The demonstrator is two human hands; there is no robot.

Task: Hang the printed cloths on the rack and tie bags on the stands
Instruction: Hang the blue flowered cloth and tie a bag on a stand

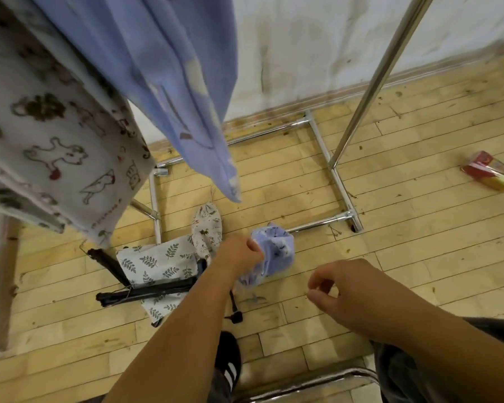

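My left hand [240, 253] grips a small blue printed bag [274, 254], bunched up just above the floor. My right hand [341, 286] hovers to its right with fingers loosely curled and holds nothing. A blue printed cloth [169, 71] and a white cloth with animal drawings [50, 135] hang from the rack at upper left. On the floor lie a leaf-print bag [154, 263] and a beige animal-print bag [205, 228], beside black stand legs [146, 292].
The chrome rack base [332, 170] frames the floor ahead, and its upright pole [376, 80] rises to the right. A red and yellow packet [489, 174] lies at far right. My black shoe [227, 362] and another chrome bar [309, 382] are at the bottom.
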